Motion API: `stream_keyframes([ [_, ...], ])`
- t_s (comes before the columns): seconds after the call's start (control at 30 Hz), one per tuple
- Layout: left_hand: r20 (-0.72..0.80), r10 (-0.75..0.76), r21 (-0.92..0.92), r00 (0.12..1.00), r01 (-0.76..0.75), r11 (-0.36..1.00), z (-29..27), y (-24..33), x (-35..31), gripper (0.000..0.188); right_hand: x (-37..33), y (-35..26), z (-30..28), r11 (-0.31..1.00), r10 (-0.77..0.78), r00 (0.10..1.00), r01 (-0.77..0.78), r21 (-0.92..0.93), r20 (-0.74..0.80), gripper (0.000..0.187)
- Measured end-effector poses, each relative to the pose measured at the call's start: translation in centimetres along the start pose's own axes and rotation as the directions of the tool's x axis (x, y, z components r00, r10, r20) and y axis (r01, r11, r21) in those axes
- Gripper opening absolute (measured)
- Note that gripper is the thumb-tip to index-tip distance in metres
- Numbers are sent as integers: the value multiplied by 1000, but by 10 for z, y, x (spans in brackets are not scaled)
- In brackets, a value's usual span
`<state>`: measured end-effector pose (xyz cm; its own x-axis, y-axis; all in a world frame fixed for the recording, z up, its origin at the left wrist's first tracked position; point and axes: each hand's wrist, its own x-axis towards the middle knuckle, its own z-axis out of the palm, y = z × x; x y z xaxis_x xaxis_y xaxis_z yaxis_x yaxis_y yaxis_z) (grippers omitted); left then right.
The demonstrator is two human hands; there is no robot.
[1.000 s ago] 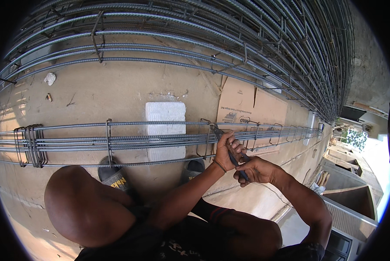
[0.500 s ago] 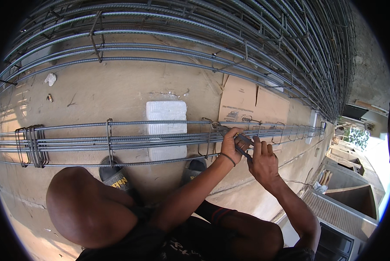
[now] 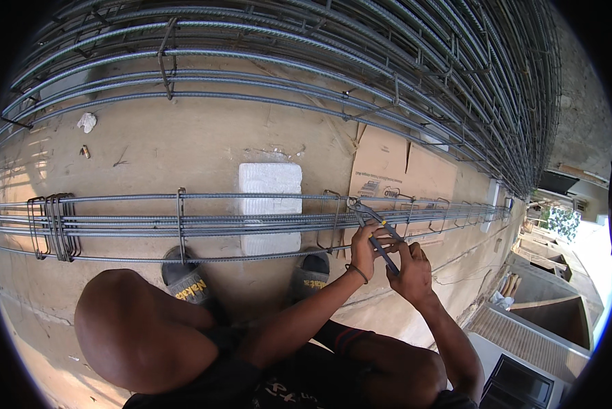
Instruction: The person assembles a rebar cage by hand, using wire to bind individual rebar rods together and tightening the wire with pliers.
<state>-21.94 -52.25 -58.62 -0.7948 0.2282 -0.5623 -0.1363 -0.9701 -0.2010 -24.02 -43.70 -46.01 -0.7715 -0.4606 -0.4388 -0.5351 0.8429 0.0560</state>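
While a bare knee and dark clothing take up the near edge, two slippers with yellow lettering are seen just beyond, toes under the near bar of a rebar cage. A dark band is worn on the left wrist. Dark metal pincers are held in both hands, out over the cage, right of the slippers. By the left hand the handles are gripped around their middle, fingers curled; by the right hand they are gripped nearer the ends, fingers bent around them — which finger is on which handle cannot be told. The pincers' head is set at the cage's far long bar, just right of a stirrup; whether wire is bitten cannot be told. A cluster of loose-looking stirrups is bunched at the cage's left end. A white block is crossed by the cage near its middle, and flattened cardboard is laid beyond, to the right. Farthest — a big stack of rebar cages is piled along the upper side.
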Motion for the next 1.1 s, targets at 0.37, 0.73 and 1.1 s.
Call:
stream_keyframes([
  [0.37, -17, 246, 650, 969, -176, 739, -31, -1, -4, 47, -42, -20, 72, -200, 607, 690, -348, 916, 395, 16],
  [0.73, 337, 505, 941, 795, -307, -145, -51, -8, -36, 47, -2, 116, 130, 378, 540, 841, -200, 904, -40, 18],
  [1.1, 179, 374, 829, 910, -344, 441, 9, 53, -10, 48, 39, -4, 80, 244, 97, 964, 219, 945, -248, 39],
])
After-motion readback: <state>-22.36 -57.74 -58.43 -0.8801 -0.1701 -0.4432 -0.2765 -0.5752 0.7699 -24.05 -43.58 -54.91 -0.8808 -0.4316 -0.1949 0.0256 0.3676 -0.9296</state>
